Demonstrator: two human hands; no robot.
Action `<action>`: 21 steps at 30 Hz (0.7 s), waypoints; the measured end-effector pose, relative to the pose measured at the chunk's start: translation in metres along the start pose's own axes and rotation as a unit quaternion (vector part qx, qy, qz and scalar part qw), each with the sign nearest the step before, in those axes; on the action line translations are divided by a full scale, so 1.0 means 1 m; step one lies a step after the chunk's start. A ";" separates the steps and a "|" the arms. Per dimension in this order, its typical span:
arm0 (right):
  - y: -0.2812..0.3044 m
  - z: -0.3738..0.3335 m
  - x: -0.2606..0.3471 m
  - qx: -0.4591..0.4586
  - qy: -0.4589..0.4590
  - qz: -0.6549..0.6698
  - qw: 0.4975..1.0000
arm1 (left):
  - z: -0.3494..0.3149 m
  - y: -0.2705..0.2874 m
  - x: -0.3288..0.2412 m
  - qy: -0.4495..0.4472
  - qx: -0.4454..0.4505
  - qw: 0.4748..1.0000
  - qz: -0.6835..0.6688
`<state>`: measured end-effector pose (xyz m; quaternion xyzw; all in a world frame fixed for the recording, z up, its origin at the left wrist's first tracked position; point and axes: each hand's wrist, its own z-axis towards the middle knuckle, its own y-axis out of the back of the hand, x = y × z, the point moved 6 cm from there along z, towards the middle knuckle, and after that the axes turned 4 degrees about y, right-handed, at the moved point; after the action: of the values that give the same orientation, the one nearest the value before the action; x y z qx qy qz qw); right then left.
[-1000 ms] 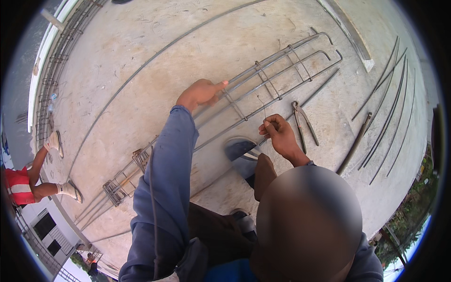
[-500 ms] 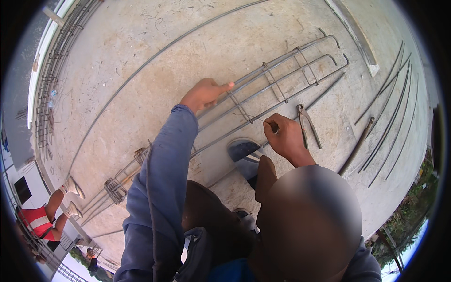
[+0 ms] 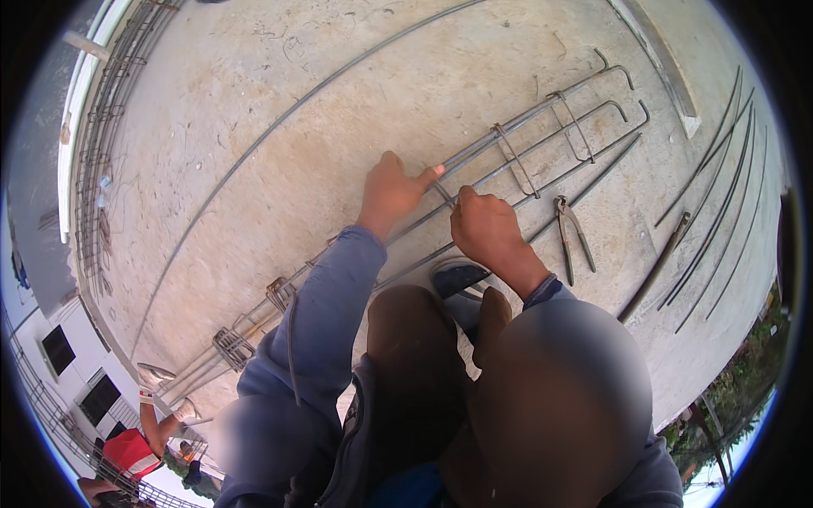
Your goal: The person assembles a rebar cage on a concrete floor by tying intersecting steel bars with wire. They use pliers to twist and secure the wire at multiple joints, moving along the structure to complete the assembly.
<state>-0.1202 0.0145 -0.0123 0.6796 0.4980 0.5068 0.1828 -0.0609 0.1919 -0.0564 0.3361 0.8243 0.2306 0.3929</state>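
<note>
Grey steel rebar cage (image 3: pixel 498 131) on pale concrete floor (image 3: pixel 279 212). Left hand (image 3: pixel 394 193) on it, can't tell if fingers clamp; right hand (image 3: pixel 491 227) adjacent, fingers together.

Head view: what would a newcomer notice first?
Probably the rebar cage, running diagonally from lower left to upper right, with the left hand and closed right hand at it mid-frame. Next, the pincers lying with handles spread on the concrete, right of the right hand. Then the person in red at lower left.
</note>
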 end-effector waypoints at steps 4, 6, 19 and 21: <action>-0.003 0.006 -0.006 -0.015 -0.038 0.104 0.994 | -0.014 0.000 -0.002 0.008 -0.089 0.996 0.002; -0.008 0.006 -0.004 -0.010 -0.057 0.140 0.988 | -0.021 -0.001 0.001 0.016 -0.101 0.994 -0.033; -0.008 0.014 0.002 -0.029 -0.053 0.215 0.975 | -0.024 -0.004 -0.001 0.053 -0.054 0.974 -0.215; -0.002 0.015 0.002 -0.007 -0.063 0.217 0.974 | -0.026 -0.006 0.003 0.053 -0.059 0.972 -0.219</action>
<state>-0.1081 0.0211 -0.0187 0.8007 0.3228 0.4939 0.1039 -0.0850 0.1867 -0.0469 0.1106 0.8827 0.2046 0.4083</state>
